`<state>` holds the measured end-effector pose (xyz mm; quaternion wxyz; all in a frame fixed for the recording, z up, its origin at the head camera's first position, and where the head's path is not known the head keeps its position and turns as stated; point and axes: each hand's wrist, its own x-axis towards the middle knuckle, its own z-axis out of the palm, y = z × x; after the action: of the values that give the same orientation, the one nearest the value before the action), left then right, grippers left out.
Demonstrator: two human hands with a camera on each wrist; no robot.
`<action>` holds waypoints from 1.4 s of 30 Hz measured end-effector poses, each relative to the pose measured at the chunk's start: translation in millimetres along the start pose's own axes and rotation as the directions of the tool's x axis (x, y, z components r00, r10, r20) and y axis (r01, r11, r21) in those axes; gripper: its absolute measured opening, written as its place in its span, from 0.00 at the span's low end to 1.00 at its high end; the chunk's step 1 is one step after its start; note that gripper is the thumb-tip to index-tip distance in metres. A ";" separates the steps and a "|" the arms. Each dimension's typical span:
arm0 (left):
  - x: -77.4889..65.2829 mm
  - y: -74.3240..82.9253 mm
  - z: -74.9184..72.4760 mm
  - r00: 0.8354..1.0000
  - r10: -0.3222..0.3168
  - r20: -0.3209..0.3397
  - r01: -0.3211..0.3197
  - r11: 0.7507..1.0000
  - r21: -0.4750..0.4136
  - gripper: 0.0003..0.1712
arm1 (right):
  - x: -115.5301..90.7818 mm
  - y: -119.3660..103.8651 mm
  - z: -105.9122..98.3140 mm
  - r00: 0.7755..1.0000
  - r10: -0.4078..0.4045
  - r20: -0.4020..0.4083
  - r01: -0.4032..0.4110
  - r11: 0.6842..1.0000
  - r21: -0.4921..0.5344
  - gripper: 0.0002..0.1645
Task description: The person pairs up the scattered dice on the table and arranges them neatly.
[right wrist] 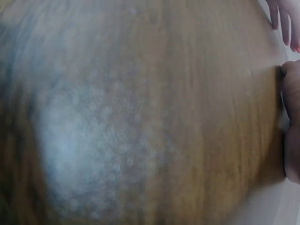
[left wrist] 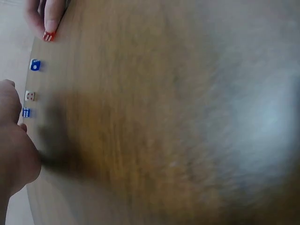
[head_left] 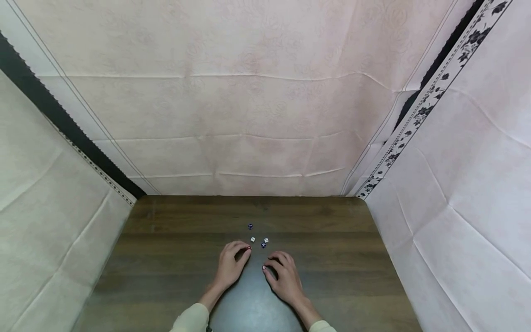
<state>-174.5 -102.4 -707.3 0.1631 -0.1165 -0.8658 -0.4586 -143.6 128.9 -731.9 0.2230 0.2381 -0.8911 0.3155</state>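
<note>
My left hand (head_left: 230, 263) pinches a small red die (head_left: 249, 248) between thumb and fingertips, close over the table. To its right, my right hand (head_left: 285, 277) pinches another red die (head_left: 263, 267), whose white marks show in the left wrist view (left wrist: 48, 36). Beyond the hands lie a white die (head_left: 252, 240), a second white die (head_left: 266, 240) and a blue die (head_left: 263, 245) close beside it. A further blue die (head_left: 250, 226) sits farthest back. In the right wrist view my right hand (right wrist: 292, 126) is cut off by the frame edge, and its die is hidden.
The brown wooden table (head_left: 174, 253) has a bright glare patch between the forearms. Pale creased cloth (head_left: 249, 110) hangs behind the table's back edge. More cloth stands at the left (head_left: 50, 221) and at the right, where a floral border (head_left: 423, 110) runs.
</note>
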 end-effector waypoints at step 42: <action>-42.1 15.2 24.9 0.988 0.139 0.072 -0.149 0.975 0.164 0.07 | -2.8 -0.2 1.7 1.000 -0.008 -0.011 0.008 1.000 -0.006 0.09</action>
<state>-134.8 -75.5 -725.3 0.1791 -0.1784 -0.8954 -0.3666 -141.7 128.5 -734.6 0.2301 0.2393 -0.8897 0.3134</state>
